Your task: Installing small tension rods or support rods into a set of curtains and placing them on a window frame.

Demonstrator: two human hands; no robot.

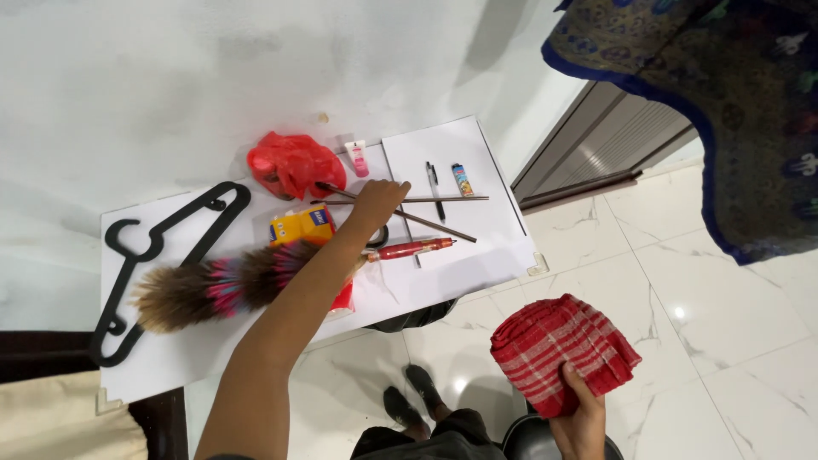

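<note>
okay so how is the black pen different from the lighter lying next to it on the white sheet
The black pen is long and thin, while the lighter is short and stubby. The pen is plain dark; the lighter has a colourful printed body. The pen crosses a thin stick at its lower part, whereas the lighter lies clear of the sticks. Both lie flat on the same white sheet, roughly parallel, untouched by either hand.
</note>
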